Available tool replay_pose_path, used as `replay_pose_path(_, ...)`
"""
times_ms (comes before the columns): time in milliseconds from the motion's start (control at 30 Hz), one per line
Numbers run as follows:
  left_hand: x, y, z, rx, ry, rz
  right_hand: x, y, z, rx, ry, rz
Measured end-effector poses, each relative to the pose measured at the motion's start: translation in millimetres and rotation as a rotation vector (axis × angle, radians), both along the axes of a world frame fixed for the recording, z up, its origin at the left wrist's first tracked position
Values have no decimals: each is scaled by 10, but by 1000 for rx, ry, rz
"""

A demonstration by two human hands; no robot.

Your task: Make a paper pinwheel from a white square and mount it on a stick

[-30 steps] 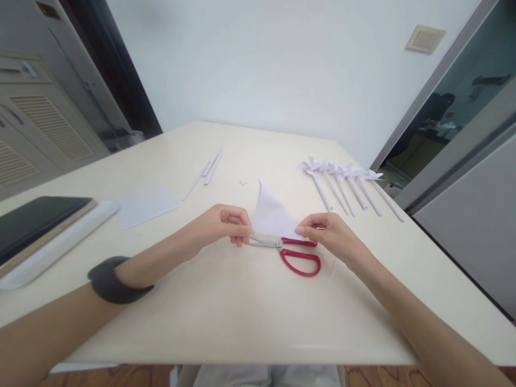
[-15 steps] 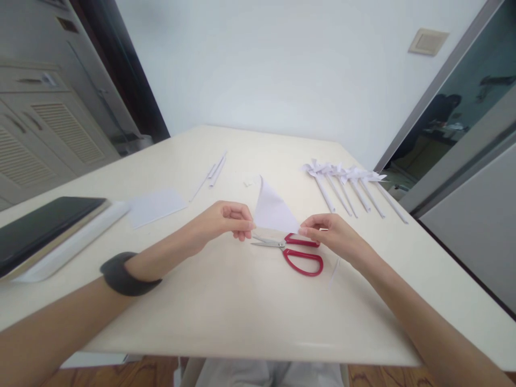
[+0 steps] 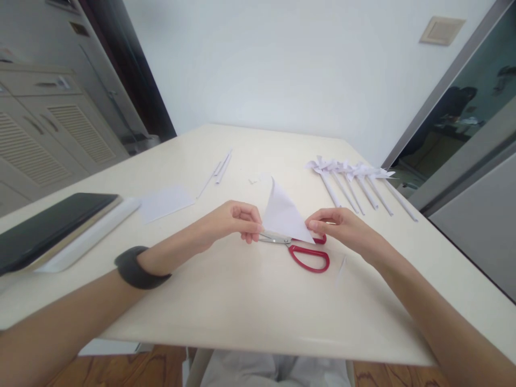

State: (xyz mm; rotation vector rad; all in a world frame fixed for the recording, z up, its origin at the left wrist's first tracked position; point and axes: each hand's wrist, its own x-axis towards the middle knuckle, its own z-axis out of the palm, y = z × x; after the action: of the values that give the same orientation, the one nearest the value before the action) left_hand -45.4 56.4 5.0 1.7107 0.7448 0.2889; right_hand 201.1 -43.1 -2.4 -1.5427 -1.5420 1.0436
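My left hand (image 3: 244, 221) pinches the left corner of a white sheet of paper (image 3: 284, 215), which is folded into a triangle with its top point standing up. My right hand (image 3: 332, 226) has its thumb and forefinger closed at the sheet's right edge, and the lower right corner sticks out below these fingertips. Right under the paper lies a pair of scissors (image 3: 309, 259) with red handles, blades slightly apart and pointing left. The paper hides part of the blades and upper handle.
Several paper pinwheels (image 3: 367, 185) on rolled sticks lie at the right. Rolled paper sticks (image 3: 223, 167) and a flat white sheet (image 3: 169, 203) are at the left, near a dark tablet (image 3: 60, 223). Small paper scraps (image 3: 253, 180) lie behind the folded sheet, a thin strip (image 3: 342, 267) by my right wrist.
My right fingertips have shifted from the paper's right corner up to its edge, and that corner now shows free. The left hand keeps its pinch. The whole view has shifted slightly.
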Motion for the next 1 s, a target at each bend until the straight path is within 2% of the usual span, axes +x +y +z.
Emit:
replay_pose_path(267,83,-127,-51,-79,48,-119,-137,2,-99,-31,166,-1)
replay_pose_path(500,61,-136,-37,-113,54,-150,-115,-8,-80,-83,171,62)
replay_pose_path(700,87,-150,-99,-153,73,-194,-135,-25,-79,-115,185,97)
replay_pose_path(833,86,-137,-133,-137,68,-189,-145,-27,-109,-117,188,69)
replay_pose_path(1000,82,-145,-87,-103,69,-166,-151,-30,-113,-101,199,53)
